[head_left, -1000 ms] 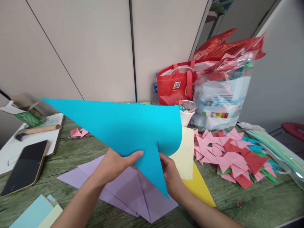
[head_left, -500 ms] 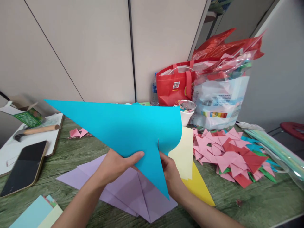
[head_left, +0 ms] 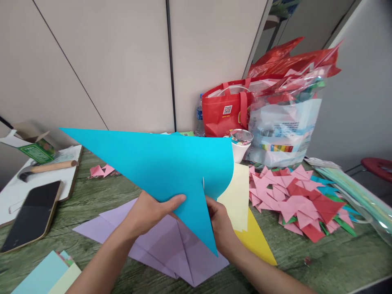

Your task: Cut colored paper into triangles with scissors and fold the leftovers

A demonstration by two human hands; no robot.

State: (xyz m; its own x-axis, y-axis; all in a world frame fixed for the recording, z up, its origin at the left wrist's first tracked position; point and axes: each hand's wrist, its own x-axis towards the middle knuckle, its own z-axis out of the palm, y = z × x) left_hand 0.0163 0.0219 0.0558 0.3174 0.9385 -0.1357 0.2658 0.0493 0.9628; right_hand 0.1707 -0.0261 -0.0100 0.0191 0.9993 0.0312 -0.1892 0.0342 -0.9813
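Note:
A large blue paper sheet [head_left: 165,163] is held up above the table, folded into a pointed triangle. My left hand [head_left: 150,212] pinches its lower edge, thumb on the front. My right hand [head_left: 220,224] grips the sheet from behind, near a small metal tip [head_left: 203,183] that pokes up beside the paper; I cannot make out what it belongs to. Under the hands lie purple folded sheets [head_left: 165,245], a pale yellow sheet [head_left: 237,196] and a yellow triangle [head_left: 257,241].
A heap of pink, red and green folded triangles [head_left: 294,204] lies at the right. Behind it stand a red bag [head_left: 225,112], a plastic bag [head_left: 284,122] and a white cup [head_left: 240,145]. A phone [head_left: 33,214], clipboard [head_left: 73,173] and hammer [head_left: 49,167] lie left.

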